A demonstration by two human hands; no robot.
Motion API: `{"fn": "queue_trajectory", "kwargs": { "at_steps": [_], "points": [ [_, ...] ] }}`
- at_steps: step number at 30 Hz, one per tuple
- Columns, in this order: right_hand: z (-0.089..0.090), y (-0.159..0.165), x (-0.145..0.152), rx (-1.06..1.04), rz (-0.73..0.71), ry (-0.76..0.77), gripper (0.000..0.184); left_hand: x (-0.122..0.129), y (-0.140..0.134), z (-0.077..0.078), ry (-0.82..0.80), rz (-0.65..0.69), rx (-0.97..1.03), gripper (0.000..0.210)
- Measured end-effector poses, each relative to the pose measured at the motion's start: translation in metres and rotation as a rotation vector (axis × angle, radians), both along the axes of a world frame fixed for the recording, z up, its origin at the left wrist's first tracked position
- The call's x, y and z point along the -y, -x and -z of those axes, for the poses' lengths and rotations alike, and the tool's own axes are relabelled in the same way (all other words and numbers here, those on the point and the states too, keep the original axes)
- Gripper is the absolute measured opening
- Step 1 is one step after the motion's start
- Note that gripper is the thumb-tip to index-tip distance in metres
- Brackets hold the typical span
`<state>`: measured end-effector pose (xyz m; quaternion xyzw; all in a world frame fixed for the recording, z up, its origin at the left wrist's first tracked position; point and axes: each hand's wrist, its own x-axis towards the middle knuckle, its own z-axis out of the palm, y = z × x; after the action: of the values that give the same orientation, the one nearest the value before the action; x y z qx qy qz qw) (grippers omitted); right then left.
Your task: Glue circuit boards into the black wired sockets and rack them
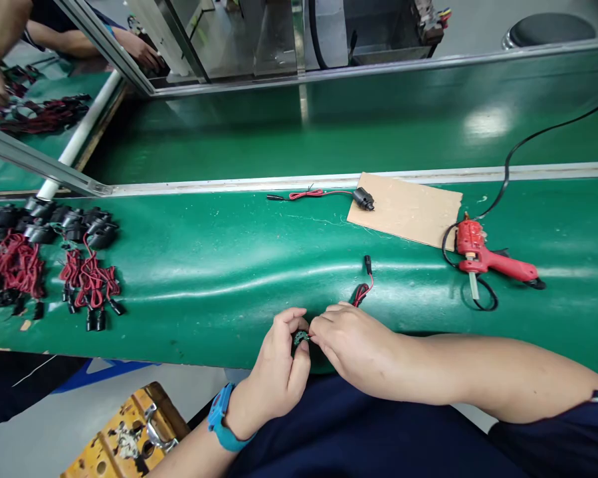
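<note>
My left hand (284, 362) is closed around the edge of a small green circuit board (301, 337), held near the table's front edge. Against it, my right hand (351, 338) has its fingers pinched together beside the board. From behind the right hand runs a thin red and black cable (361, 294), bundled, ending in a black plug (367, 264) on the table. The pinched wire end is mostly hidden by my fingers.
A red glue gun (493, 255) with a black cord lies right, beside a cardboard piece (411, 207). A black socket (363, 198) with a cable rests on the cardboard's left edge. Piles of wired sockets (87, 265) lie far left. Another person's hands (139, 50) are beyond the frame.
</note>
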<state>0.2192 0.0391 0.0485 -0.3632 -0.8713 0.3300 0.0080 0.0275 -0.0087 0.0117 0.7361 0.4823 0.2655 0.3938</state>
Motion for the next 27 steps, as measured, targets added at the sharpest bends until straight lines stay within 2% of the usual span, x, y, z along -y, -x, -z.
{"fn": "queue_trajectory", "kwargs": {
  "at_steps": [4,9,12,17,20,23,27],
  "points": [
    [0.004,0.004,0.001,0.034,-0.036,-0.040,0.008,-0.002,-0.002,0.002,-0.011,0.020,-0.002,0.050],
    [0.002,0.003,0.001,0.052,-0.040,-0.071,0.009,-0.003,-0.004,0.004,0.086,-0.012,0.038,0.049],
    [0.003,-0.001,-0.002,-0.028,0.018,-0.039,0.011,-0.002,-0.004,0.006,0.104,-0.035,0.055,0.052],
    [0.015,0.000,-0.005,-0.170,0.073,0.022,0.016,-0.002,-0.005,0.008,0.012,-0.071,0.005,0.059],
    [0.019,0.002,-0.007,-0.226,0.180,0.049,0.013,-0.001,-0.005,0.009,-0.029,-0.124,0.027,0.063],
    [0.019,0.001,-0.009,-0.287,0.267,0.019,0.013,0.001,-0.004,0.010,-0.027,-0.198,0.065,0.067],
    [0.017,-0.003,-0.011,-0.371,0.268,-0.002,0.013,0.003,-0.002,0.013,-0.030,-0.242,0.100,0.068]
  ]
}}
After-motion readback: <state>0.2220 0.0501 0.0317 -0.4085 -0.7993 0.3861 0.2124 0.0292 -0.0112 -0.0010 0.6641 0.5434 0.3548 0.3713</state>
